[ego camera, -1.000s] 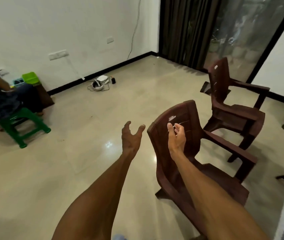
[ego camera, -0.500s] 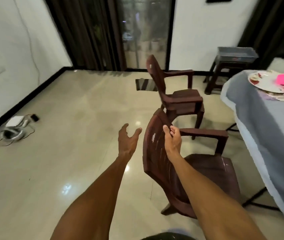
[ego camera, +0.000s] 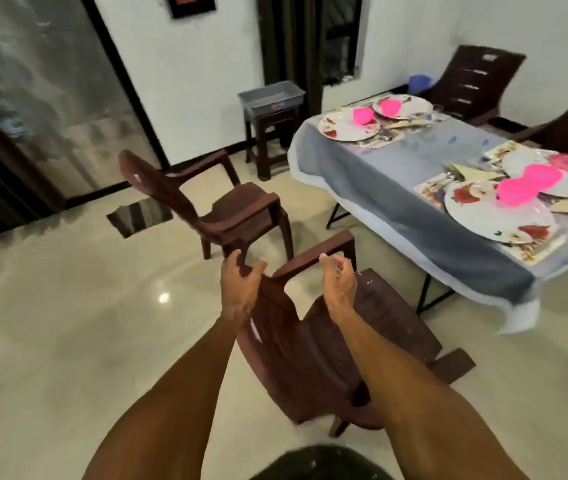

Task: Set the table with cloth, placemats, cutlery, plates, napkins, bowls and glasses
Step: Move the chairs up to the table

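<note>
Table largely set: cloth, placemats, plates, pink bowls down; glasses unseen. Your left hand grips chair back; right hand loose, empty.

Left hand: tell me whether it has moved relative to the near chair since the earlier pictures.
Yes. The left hand, earlier open and clear of the near chair, now grips the top of its backrest.

I see my left hand gripping the top of the near brown chair backrest; my right hand hovers just beside it, fingers loosely curled, holding nothing. Grey cloth covers the table; flowered plates with pink bowls sit along its near-right edge and far corner. Second chair beyond.
</note>
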